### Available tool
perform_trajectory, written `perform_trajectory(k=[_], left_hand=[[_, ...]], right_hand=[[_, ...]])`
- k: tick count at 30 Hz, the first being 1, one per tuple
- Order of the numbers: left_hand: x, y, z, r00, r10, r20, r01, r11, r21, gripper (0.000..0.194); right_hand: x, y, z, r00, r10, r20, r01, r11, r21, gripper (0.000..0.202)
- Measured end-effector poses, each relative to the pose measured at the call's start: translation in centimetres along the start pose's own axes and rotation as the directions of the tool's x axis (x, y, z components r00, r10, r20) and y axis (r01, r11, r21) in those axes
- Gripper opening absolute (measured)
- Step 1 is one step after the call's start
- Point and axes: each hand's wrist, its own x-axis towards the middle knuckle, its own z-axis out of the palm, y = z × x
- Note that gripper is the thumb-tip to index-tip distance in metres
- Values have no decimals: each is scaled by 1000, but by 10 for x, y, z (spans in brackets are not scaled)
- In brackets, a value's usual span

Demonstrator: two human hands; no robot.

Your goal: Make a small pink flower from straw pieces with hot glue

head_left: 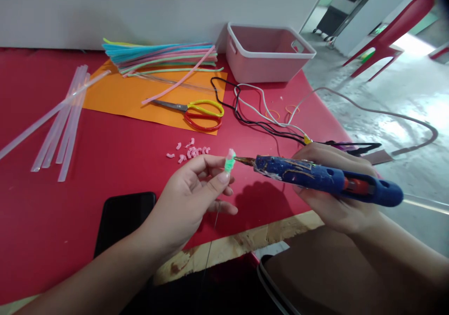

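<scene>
Between the thumb and fingers of my left hand (191,189) is a small green and pink fuzzy pipe-cleaner piece (229,164). A thin wire (212,241) runs down below that hand. My right hand (333,207) is wrapped around a blue hot glue gun (298,172), whose nozzle points left and meets the fuzzy piece near where pink and green join. Whether glue is coming out cannot be made out. Just beyond my left fingers, several short pink pipe-cleaner bits (192,152) lie on the red tabletop (133,161).
Yellow-and-red-handled scissors (203,114) lie on orange paper (119,100), below bundled pipe cleaners (157,55). Clear glue sticks (66,123) are at left, a black phone (124,217) near my left forearm. Cables (259,123) trail right, below a pink basket (266,65).
</scene>
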Motion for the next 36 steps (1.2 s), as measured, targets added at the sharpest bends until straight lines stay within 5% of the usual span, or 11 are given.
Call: perform_trajectory(k=[36], left_hand=[[-2, 0, -1, 1000, 4, -8, -3, 999, 50, 11]], right_hand=[[-1, 3, -4, 999, 39, 3, -39, 997, 74, 4]])
